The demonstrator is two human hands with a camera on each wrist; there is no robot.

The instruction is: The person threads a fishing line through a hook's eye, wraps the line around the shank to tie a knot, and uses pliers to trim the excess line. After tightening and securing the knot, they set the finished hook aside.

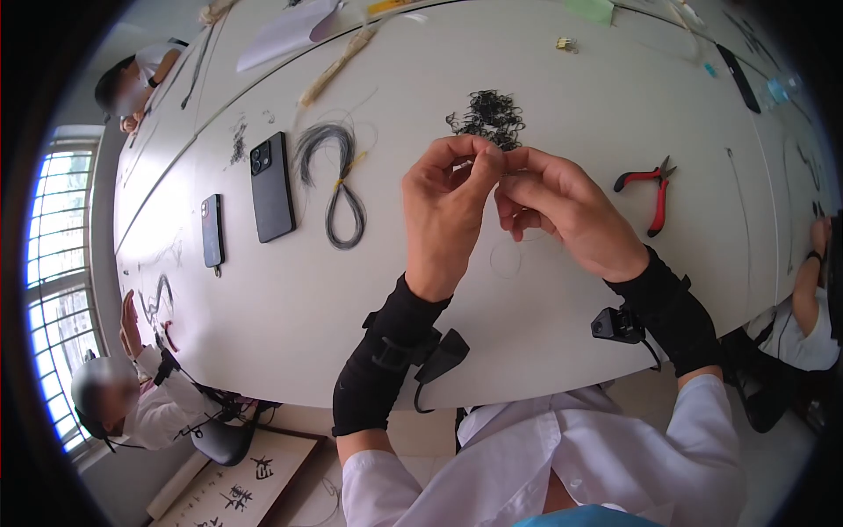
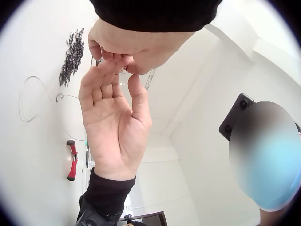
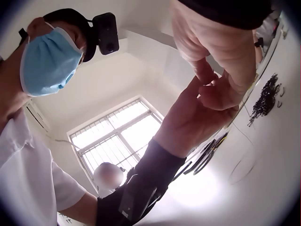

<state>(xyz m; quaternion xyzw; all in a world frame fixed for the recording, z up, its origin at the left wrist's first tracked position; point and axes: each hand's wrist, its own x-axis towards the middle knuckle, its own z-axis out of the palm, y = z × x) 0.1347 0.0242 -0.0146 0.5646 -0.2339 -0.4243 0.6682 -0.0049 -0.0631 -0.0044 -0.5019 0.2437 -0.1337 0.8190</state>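
Note:
In the head view my left hand (image 1: 446, 198) and right hand (image 1: 575, 206) meet fingertip to fingertip at the middle of the table. Both pinch a thin line between thumb and forefinger; the pinched part is mostly hidden by the fingertips. The thin line (image 2: 41, 81) trails in a loose loop below the hands. Just beyond the fingertips lies a pile of small dark fish hooks (image 1: 493, 116). A single hook (image 2: 59, 97) shows apart from the pile in the left wrist view. The right hand's lower fingers are loosely bent.
A tied bundle of grey line (image 1: 345, 211), a large black phone (image 1: 273, 189) and a smaller phone (image 1: 212, 231) lie to the left. Red-handled pliers (image 1: 657, 195) lie on the right. Small brass-coloured clips (image 1: 567, 44) sit farther back. Other people sit around the table.

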